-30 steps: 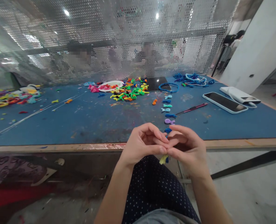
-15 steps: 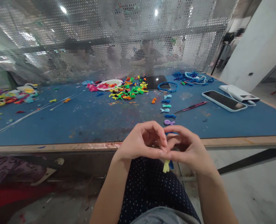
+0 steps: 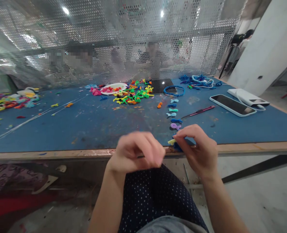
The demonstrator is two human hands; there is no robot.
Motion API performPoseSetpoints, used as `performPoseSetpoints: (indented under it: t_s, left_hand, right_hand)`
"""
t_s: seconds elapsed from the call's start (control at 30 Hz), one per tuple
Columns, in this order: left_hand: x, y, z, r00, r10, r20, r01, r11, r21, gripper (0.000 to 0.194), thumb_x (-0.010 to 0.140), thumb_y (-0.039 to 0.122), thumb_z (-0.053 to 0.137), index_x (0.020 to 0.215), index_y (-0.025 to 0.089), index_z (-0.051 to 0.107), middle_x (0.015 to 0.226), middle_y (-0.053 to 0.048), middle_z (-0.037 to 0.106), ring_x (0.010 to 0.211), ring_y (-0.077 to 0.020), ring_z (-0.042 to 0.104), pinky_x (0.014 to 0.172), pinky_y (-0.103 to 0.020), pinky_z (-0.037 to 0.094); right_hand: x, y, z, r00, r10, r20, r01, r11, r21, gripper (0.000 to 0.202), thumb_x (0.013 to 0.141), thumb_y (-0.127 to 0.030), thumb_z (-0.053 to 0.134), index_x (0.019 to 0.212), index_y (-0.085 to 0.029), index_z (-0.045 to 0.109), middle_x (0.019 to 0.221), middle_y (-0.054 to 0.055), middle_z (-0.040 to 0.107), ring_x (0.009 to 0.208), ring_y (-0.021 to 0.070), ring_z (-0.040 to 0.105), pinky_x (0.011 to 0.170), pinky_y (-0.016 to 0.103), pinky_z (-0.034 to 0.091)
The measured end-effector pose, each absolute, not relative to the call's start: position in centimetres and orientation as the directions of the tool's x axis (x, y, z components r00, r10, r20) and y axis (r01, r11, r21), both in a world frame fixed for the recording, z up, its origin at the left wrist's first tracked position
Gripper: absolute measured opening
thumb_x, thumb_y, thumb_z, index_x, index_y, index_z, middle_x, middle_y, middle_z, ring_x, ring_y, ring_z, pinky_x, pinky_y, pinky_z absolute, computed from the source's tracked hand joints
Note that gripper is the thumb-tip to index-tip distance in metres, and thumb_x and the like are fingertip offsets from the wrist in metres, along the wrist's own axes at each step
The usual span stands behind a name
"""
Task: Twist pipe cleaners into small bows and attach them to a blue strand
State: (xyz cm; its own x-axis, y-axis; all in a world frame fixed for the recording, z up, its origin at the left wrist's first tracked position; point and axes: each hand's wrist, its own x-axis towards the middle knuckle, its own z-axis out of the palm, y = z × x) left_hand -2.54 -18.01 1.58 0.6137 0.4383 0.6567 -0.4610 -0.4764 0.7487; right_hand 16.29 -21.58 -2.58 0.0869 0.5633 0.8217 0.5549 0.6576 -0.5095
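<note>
At the table's front edge, my right hand (image 3: 200,147) pinches with thumb and forefinger at a small soft yellow piece (image 3: 171,142), with dark blue (image 3: 178,147) just beneath it. My fingers partly cover both colours. To the left, my left hand (image 3: 139,150) is raised off the table with its fingers curled. Motion blurs its fingertips, so whether anything is between them is unclear. Just beyond my right fingertips lies a purple twisted loop (image 3: 175,126). It belongs to a column of small loops in blues and green, including a dark blue loop (image 3: 176,120).
Beyond the loops lies a blue ring (image 3: 174,91). On the right are a pink-handled tool (image 3: 199,111), a phone (image 3: 233,105) and a cabled white device (image 3: 248,98). Colourful bits (image 3: 133,94) surround a white plate (image 3: 122,86). A perforated metal screen (image 3: 124,42) stands behind.
My hands have parted. The left moved leftward, while the right moved forward and up to the table edge with the yellow piece, which hung below both hands before.
</note>
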Motion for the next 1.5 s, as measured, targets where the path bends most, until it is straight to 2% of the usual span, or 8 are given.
performPoseSetpoints:
  t_s: [0.07,0.13,0.23,0.33,0.5,0.87,1.33,1.5]
  left_hand:
    - [-2.9,-18.3,2.2,0.843,0.269,0.465,-0.182,-0.672,0.718,0.018,0.089,0.007,0.048,0.088,0.020,0.061,0.085,-0.006,0.068,0.083,-0.0181,0.063,0.079,-0.034,0.051]
    - [-3.0,-18.3,2.7,0.878,0.345,0.333,0.119,-0.830,0.544,0.027,0.088,0.000,0.041,0.091,0.018,0.061,0.098,-0.007,0.069,0.095,-0.0189,0.058,0.087,-0.034,0.046]
    - [-2.5,-18.2,2.6,0.720,0.518,0.462,0.326,-0.840,0.433,0.026,0.087,0.000,0.044,0.089,0.019,0.060,0.115,-0.004,0.066,0.103,-0.0184,0.054,0.089,-0.032,0.044]
    - [-1.3,-18.5,1.8,0.496,0.641,0.586,0.189,-0.738,0.647,0.024,0.090,0.005,0.046,0.102,0.022,0.058,0.118,-0.005,0.066,0.107,-0.0178,0.059,0.091,-0.031,0.045]
    - [0.2,-19.4,0.9,0.474,0.820,0.321,-0.191,-0.260,0.947,0.057,0.090,0.016,0.055,0.140,0.028,0.031,0.117,-0.008,0.068,0.109,-0.0202,0.063,0.081,-0.026,0.051]
    - [-1.0,-19.3,1.5,0.532,0.834,0.148,-0.281,0.010,0.960,0.094,0.081,0.009,0.067,0.149,0.030,0.005,0.109,-0.008,0.071,0.099,-0.0143,0.066,0.082,-0.021,0.050]
    - [-1.7,-19.6,2.3,0.584,0.808,0.081,-0.149,0.009,0.989,0.094,0.078,0.013,0.071,0.148,0.034,0.012,0.105,-0.008,0.071,0.074,-0.0089,0.063,0.068,-0.019,0.050]
    - [-1.2,-19.5,2.1,0.571,0.818,0.070,-0.112,-0.006,0.994,0.092,0.079,0.013,0.070,0.148,0.032,0.013,0.108,-0.011,0.069,0.072,-0.0091,0.060,0.064,-0.019,0.048]
  right_hand:
    - [16.2,-21.5,-2.4,0.124,0.483,0.867,0.563,0.685,-0.462,0.018,0.081,-0.004,0.060,0.081,-0.022,0.061,0.076,-0.001,0.065,0.075,0.0163,0.060,0.070,0.030,0.047]
    - [16.1,-21.6,-2.3,0.182,0.416,0.891,0.549,0.709,-0.443,0.021,0.080,-0.002,0.061,0.082,-0.022,0.062,0.077,0.000,0.066,0.075,0.0166,0.060,0.071,0.032,0.048]
    - [15.9,-21.6,-2.1,0.144,0.381,0.913,0.532,0.749,-0.396,0.023,0.079,0.000,0.061,0.087,-0.022,0.063,0.079,0.001,0.066,0.075,0.0174,0.060,0.070,0.033,0.048]
    - [15.5,-21.3,-2.4,0.021,0.402,0.915,0.565,0.751,-0.343,0.026,0.080,-0.001,0.062,0.096,-0.021,0.065,0.080,0.003,0.067,0.074,0.0176,0.058,0.067,0.033,0.047]
    - [14.8,-21.0,-3.1,-0.052,0.379,0.924,0.586,0.761,-0.279,0.030,0.082,-0.005,0.063,0.108,-0.021,0.066,0.085,0.005,0.071,0.075,0.0172,0.058,0.067,0.033,0.048]
    - [15.0,-21.3,-2.2,-0.150,0.476,0.866,0.542,0.773,-0.331,0.017,0.083,-0.008,0.065,0.096,-0.018,0.068,0.080,0.003,0.072,0.072,0.0164,0.056,0.068,0.032,0.047]
    - [15.9,-21.5,-2.9,-0.201,0.588,0.783,0.137,0.809,-0.572,0.025,0.085,-0.008,0.061,0.100,-0.027,0.069,0.080,0.001,0.070,0.073,0.0155,0.060,0.072,0.034,0.046]
    - [16.2,-21.6,-2.7,-0.171,0.642,0.747,0.226,0.764,-0.604,0.016,0.084,-0.009,0.062,0.091,-0.023,0.067,0.076,0.000,0.068,0.072,0.0150,0.057,0.073,0.034,0.045]
